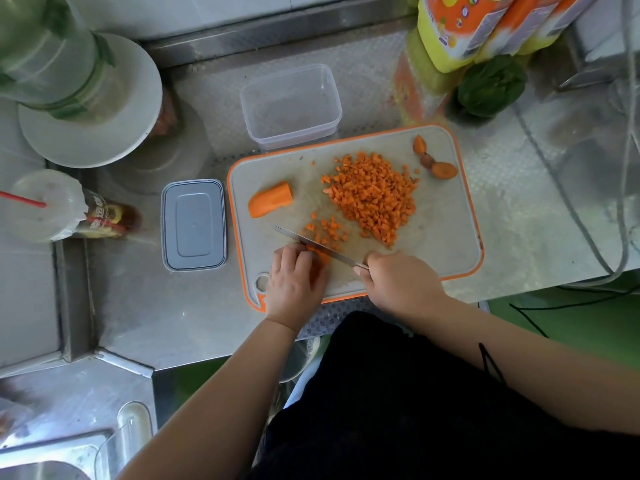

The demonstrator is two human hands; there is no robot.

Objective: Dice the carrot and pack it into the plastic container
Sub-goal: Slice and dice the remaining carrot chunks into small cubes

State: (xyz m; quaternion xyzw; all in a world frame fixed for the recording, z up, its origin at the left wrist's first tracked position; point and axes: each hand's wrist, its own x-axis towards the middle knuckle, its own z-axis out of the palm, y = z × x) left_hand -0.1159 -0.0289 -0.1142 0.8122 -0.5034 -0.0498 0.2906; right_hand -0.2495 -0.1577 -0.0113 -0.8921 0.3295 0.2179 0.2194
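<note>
Carrot strips: the left hand [294,284] pins short orange carrot strips [320,257] with curled fingers on the grey orange-rimmed cutting board [446,233]; firm, probably slick.
Knife: the right hand [398,282] wraps the steel knife [311,244].
Hold: fingertips probably best tucked behind the blade.
Container: the clear plastic container [290,105] stands empty behind the board.

A steel counter [156,317] stands against a pale wall [194,12] above green floor [588,327].

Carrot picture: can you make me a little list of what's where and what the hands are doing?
left hand: holds down carrot strips
right hand: grips knife, blade on the strips
diced carrot: heaped on cutting board
uncut carrot piece: on the board's left
plastic container: empty, behind the board
lid: flat, left of the board
</note>
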